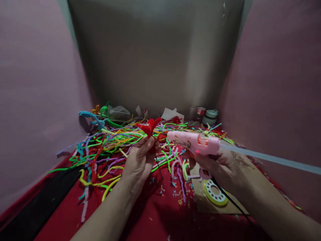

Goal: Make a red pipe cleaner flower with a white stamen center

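Note:
My left hand [139, 160] is closed around the thin dark stem of a red pipe-cleaner flower [149, 126], holding it upright above the red table. My right hand [217, 164] grips a pink hot glue gun [194, 142]. Its nozzle points left, close to the base of the flower. A clear glue stick [271, 158] juts from the back of the gun toward the right. A black cord [229, 200] runs from the gun along my right forearm.
Several loose pipe cleaners [110, 144] in many colours cover the red tablecloth [155, 214]. A yellow tape roll [214, 193] lies on brown cardboard [200, 197] under my right hand. Two small jars [207, 116] stand at the back. Pink panels and a cardboard wall enclose the space.

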### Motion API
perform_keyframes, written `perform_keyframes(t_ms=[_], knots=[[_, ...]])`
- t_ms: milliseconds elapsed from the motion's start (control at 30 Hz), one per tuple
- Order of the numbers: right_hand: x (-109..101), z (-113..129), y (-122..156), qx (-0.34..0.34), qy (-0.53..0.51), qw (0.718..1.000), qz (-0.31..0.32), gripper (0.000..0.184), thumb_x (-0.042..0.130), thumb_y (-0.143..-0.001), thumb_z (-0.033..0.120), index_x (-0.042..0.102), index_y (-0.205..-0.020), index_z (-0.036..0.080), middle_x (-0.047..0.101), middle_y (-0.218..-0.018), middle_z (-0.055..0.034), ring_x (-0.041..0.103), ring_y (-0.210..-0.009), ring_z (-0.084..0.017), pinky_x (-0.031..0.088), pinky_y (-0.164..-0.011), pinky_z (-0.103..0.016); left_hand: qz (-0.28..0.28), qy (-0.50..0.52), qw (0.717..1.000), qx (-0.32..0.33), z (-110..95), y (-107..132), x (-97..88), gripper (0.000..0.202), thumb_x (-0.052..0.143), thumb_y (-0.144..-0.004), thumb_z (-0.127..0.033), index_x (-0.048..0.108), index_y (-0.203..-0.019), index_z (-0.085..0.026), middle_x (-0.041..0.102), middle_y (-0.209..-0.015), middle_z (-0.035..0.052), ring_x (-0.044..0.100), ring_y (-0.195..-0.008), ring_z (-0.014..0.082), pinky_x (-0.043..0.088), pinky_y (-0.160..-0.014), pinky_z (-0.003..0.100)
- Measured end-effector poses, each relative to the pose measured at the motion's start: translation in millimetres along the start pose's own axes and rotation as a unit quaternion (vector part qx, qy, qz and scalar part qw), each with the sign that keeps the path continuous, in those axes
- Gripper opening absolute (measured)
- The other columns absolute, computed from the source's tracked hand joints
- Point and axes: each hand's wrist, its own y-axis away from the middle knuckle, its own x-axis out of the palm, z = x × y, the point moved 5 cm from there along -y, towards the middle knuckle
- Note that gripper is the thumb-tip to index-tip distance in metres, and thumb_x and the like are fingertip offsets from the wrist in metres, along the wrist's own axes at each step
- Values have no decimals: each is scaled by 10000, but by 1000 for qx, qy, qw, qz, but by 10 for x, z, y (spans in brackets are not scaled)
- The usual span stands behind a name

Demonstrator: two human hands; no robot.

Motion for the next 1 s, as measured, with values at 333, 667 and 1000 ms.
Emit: perform_keyframes(t_ms=[333,667,1000], knots=[[27,-301,87,72,-14,997,24,296,539,-784,458,635,-762,180,401,-550,5,316,-441,-99,269,-392,-240,12,-14,1000,-9,56,-4,-17,141,785,-577,-120,678,-668,-107,662,-626,6,586,-579,79,478,-591,186],[42,-369,102,80,-23,996,14,326,561,-765,501,635,-779,183,463,-605,-14,334,-447,-96,274,-407,-241,52,-47,997,-19,121,9,10,134,748,-648,-176,668,-716,-93,657,-669,21,571,-590,88,463,-612,211],[32,-367,107,52,17,998,26,326,507,-814,492,594,-786,180,420,-574,14,321,-455,-85,290,-399,-218,43,-56,997,-14,128,8,-8,143,757,-628,-174,664,-699,-91,642,-652,18,563,-579,84,449,-597,203]])
